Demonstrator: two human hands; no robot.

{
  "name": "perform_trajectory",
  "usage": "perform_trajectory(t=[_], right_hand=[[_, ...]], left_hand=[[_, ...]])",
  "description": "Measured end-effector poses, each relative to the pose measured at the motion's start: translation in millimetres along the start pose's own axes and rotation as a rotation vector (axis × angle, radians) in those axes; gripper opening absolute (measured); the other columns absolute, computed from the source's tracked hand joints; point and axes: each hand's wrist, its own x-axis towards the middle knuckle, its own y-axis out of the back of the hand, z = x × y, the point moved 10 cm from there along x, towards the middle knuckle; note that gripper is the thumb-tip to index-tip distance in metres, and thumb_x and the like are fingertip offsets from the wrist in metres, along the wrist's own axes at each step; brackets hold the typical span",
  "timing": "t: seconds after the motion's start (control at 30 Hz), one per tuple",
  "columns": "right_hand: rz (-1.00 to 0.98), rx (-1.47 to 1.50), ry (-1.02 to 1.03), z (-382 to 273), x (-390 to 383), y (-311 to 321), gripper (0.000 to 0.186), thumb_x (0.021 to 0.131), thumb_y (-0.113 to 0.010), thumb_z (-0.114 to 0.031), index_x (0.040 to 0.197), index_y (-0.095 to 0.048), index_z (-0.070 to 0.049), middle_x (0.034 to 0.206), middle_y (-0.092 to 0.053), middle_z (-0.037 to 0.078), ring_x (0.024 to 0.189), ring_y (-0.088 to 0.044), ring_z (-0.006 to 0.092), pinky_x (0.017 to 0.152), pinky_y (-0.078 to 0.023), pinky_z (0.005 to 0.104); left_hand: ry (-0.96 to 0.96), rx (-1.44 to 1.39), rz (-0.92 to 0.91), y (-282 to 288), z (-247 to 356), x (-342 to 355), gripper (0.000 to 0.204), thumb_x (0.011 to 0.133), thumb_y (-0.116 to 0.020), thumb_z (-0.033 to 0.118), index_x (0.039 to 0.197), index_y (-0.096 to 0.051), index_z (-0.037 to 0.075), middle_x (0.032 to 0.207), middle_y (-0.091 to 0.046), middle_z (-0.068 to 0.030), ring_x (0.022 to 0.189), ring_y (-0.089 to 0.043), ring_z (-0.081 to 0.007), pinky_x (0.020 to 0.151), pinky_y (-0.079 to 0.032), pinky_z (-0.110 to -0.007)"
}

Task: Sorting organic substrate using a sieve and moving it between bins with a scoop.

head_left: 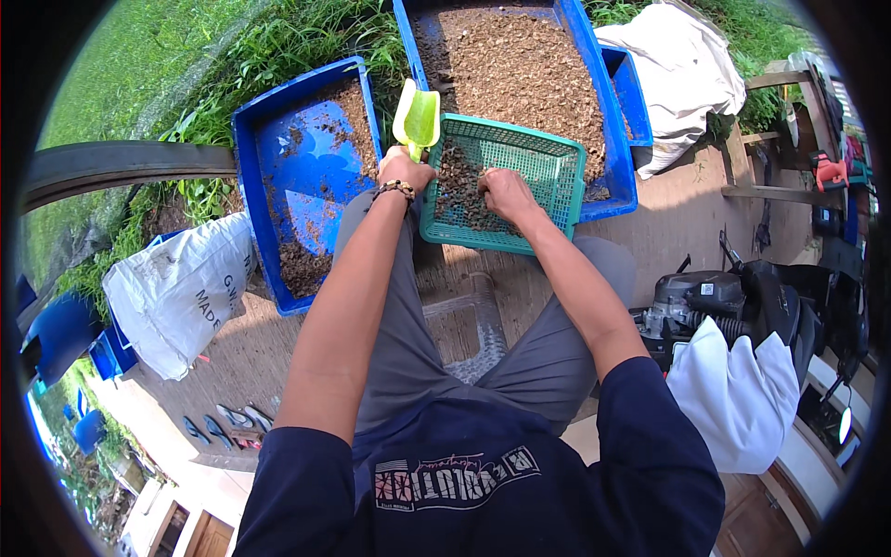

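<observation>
Fingers [486,179] at coarse brown crumbs [457,183]

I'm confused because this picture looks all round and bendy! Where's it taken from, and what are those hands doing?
No machine here, just a person's own two hands. A camera worn on their head looks down, and its very wide lens makes straight edges bend.

The left hand holds a light green scoop. The right hand has its fingers at the brown bits inside a green basket. I can't tell if it has picked any up.

Behind the basket is a big blue tray with more brown crumbs. To its left sits a smaller blue tray, only partly covered with crumbs.
</observation>
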Motion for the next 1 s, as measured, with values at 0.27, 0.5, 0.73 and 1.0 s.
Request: perform_trajectory(t=[0.27,0.5,0.73,1.0], right_hand=[[0.104,-0.05,-0.045,-6.3,-4.4,8.8,0.009,0.068,-0.064,-0.007,0.075,-0.067,-0.002,0.084,-0.066,0.02,0.08,-0.067,0.0383,0.074,-0.055,0.0471],[0.078,-0.229,-0.061,-7.0,0.4,1.1,0.012,0.066,-0.066,-0.012,0.074,-0.068,-0.003,0.075,-0.068,0.018,0.074,-0.068,0.0345,0.069,-0.054,0.044],[0.089,-0.165,-0.256,4.2,-3.5,17.3,0.015,0.065,-0.061,-0.014,0.071,-0.068,-0.003,0.069,-0.066,0.021,0.067,-0.067,0.0344,0.071,-0.052,0.0433],[0.48,0.262,-0.4,29.9,-15.5,136.3,0.015,0.068,-0.068,-0.019,0.072,-0.068,-0.005,0.067,-0.067,0.013,0.066,-0.067,0.0256,0.065,-0.053,0.0377]], left_hand=[[-0.025,-0.005,0.002,2.4,4.2,-3.5,0.037,0.06,-0.082,0.02,0.096,-0.074,0.012,0.097,-0.072,-0.0137,0.093,-0.069,-0.0277,0.082,-0.054,-0.036],[-0.024,0.0,0.011,0.4,3.5,-1.0,0.037,0.061,-0.083,0.021,0.096,-0.074,0.013,0.097,-0.072,-0.014,0.092,-0.069,-0.0274,0.082,-0.054,-0.037],[-0.028,0.024,0.0,-1.3,4.7,0.1,0.037,0.06,-0.085,0.023,0.094,-0.075,0.015,0.097,-0.072,-0.0116,0.091,-0.07,-0.0267,0.082,-0.054,-0.036],[-0.047,0.064,0.014,1.3,1.0,2.6,0.044,0.063,-0.087,0.021,0.104,-0.074,0.009,0.088,-0.073,-0.0081,0.072,-0.068,-0.017,0.071,-0.054,-0.031]])
